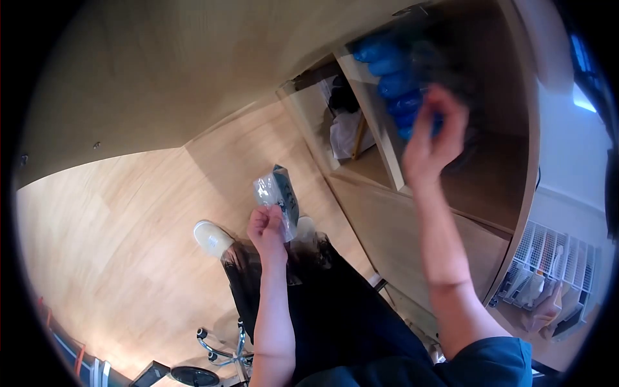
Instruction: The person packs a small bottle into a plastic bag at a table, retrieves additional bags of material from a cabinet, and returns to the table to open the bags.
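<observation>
Cabinet: open compartment surrounds the right hand; a hasty withdrawal could knock knuckles on its edge.
Blue items: stacked left of and beyond the right hand's fingers; pulling a lower one could topple them.
Clear-and-teal packet: in the left hand, above the floor; a loose pinch could drop it. Long axis roughly follows the forearm, far end pointing away from the wrist, slightly left.
Right fingers: curled, blurred; cannot tell whether they grip anything.
Left fingers: closed on the packet's near part.

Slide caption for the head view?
Left hand holds a plastic packet; right hand before an open cabinet with blue bundles.
</observation>
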Tool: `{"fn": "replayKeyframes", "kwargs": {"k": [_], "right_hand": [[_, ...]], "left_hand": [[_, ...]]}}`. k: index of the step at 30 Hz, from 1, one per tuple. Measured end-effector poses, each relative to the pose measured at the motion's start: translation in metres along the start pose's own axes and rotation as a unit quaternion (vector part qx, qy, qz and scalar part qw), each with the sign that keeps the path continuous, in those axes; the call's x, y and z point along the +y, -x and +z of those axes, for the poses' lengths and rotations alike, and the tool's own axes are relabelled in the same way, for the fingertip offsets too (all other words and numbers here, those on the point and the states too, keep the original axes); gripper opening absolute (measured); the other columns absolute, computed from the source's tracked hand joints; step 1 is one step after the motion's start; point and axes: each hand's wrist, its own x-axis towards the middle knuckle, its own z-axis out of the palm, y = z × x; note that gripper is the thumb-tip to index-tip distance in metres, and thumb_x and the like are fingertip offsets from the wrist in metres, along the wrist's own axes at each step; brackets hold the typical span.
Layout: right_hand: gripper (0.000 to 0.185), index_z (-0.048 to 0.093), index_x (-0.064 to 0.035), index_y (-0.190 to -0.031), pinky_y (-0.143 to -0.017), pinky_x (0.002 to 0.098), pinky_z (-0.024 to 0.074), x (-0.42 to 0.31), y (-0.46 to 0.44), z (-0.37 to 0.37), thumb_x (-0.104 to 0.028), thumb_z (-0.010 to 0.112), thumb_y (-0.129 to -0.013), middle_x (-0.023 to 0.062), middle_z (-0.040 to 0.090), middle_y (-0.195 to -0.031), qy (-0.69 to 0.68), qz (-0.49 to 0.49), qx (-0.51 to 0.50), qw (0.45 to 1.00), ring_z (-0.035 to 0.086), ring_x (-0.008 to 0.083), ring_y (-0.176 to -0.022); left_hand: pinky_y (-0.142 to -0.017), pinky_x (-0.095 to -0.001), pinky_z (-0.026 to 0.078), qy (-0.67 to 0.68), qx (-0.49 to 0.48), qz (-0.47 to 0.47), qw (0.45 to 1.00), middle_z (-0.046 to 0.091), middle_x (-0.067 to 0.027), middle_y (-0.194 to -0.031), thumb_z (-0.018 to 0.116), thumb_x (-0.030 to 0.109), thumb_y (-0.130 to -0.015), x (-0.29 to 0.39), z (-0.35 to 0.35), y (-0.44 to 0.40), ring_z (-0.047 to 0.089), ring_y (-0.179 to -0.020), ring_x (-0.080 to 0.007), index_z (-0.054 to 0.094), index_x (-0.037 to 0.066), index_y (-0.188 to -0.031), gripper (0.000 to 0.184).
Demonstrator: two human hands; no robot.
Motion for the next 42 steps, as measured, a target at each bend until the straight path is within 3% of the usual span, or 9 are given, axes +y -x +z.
{"fn": "replayKeyframes", "kwargs": {"k": [10,14,20,22,24,28,36,38,42], "right_hand": [[0.045,0.056,-0.0042,-0.126,-0.087,0.0397,0.0470,-0.032,0.172,0.015,-0.002,0.064,-0.081,0.0142,0.064,-0.108,-0.116,0.215,-0.365,0.898,0.061,0.0324,-0.095],[0.088,0.031,-0.0023,-0.151,-0.106,0.0474,0.0401,-0.064,0.197,-0.001,-0.019,0.076,-0.076,0.0230,0.053,-0.138,-0.099,0.151,-0.487,0.854,0.055,0.0414,-0.121],[0.096,0.027,-0.0018,-0.154,-0.115,0.0452,0.0323,-0.085,0.245,0.026,-0.032,0.076,-0.077,0.0259,0.041,-0.150,-0.092,0.292,-0.402,0.863,0.042,0.0417,-0.136],[0.090,0.027,-0.0030,-0.154,-0.109,0.0418,0.0407,-0.087,0.261,0.034,-0.035,0.071,-0.082,0.0264,0.046,-0.145,-0.124,0.402,-0.390,0.819,0.050,0.0405,-0.130],[0.081,0.028,-0.0098,-0.155,-0.102,0.0416,0.0462,-0.086,0.297,0.047,-0.035,0.066,-0.088,0.0218,0.054,-0.138,-0.155,0.340,-0.324,0.869,0.053,0.0355,-0.129],[0.076,0.028,-0.0099,-0.154,-0.098,0.0414,0.0481,-0.103,0.253,0.037,-0.031,0.064,-0.091,0.0206,0.059,-0.131,-0.203,0.455,-0.445,0.744,0.060,0.0333,-0.121],[0.058,0.046,-0.0095,-0.143,-0.091,0.0399,0.0519,-0.086,0.268,0.035,-0.027,0.067,-0.091,0.0156,0.065,-0.119,-0.365,0.456,-0.268,0.766,0.064,0.0261,-0.112],[0.054,0.048,-0.0070,-0.140,-0.094,0.0335,0.0519,-0.062,0.278,0.025,-0.014,0.067,-0.091,0.0103,0.062,-0.125,-0.409,0.429,-0.356,0.722,0.062,0.0203,-0.113],[0.047,0.056,-0.0057,-0.131,-0.093,0.0290,0.0526,-0.052,0.261,0.013,-0.002,0.072,-0.087,0.0058,0.064,-0.123,-0.413,0.638,-0.261,0.595,0.062,0.0153,-0.110]], "left_hand": [[-0.090,-0.0328,0.053,0.178,-0.073,-0.108,0.975,0.069,-0.0058,-0.108,0.057,0.016,-0.102,0.013,-0.028,-0.006,0.066,-0.098,-0.0173,0.063,0.004,-0.111,0.016],[-0.093,-0.0341,0.053,0.204,-0.092,-0.109,0.968,0.068,-0.0088,-0.116,0.055,0.020,-0.103,0.011,-0.011,0.000,0.067,-0.103,-0.0204,0.060,0.003,-0.119,0.024],[-0.077,-0.0236,0.052,0.068,-0.054,-0.034,0.996,0.067,-0.0021,-0.095,0.067,0.009,-0.096,-0.018,-0.001,0.004,0.063,-0.087,-0.0104,0.063,0.005,-0.105,0.011],[-0.070,-0.0219,0.048,-0.100,-0.072,0.036,0.992,0.064,0.0006,-0.085,0.071,0.003,-0.092,-0.019,0.010,0.016,0.058,-0.078,-0.0061,0.062,0.005,-0.096,0.010],[-0.068,-0.0218,0.047,-0.184,-0.059,0.142,0.971,0.063,0.0002,-0.083,0.070,0.003,-0.092,-0.024,0.025,0.020,0.057,-0.074,-0.0057,0.060,0.005,-0.094,0.010],[-0.070,-0.0215,0.048,-0.202,-0.045,0.143,0.968,0.062,0.0001,-0.083,0.071,0.002,-0.092,-0.014,0.027,0.028,0.059,-0.077,-0.0060,0.060,0.004,-0.093,0.011],[-0.075,-0.0205,0.050,-0.203,-0.083,0.172,0.960,0.064,-0.0009,-0.090,0.073,0.001,-0.090,-0.020,0.038,0.034,0.060,-0.079,-0.0074,0.061,0.002,-0.103,0.018],[-0.076,-0.0221,0.053,-0.190,-0.138,0.134,0.963,0.067,-0.0054,-0.099,0.072,0.001,-0.090,-0.012,0.041,0.038,0.065,-0.083,-0.0106,0.061,0.001,-0.113,0.026],[-0.069,-0.0259,0.058,-0.044,-0.224,0.014,0.974,0.070,-0.0165,-0.115,0.069,0.011,-0.095,0.030,0.048,0.044,0.071,-0.092,-0.0196,0.057,-0.001,-0.130,0.039]]}}
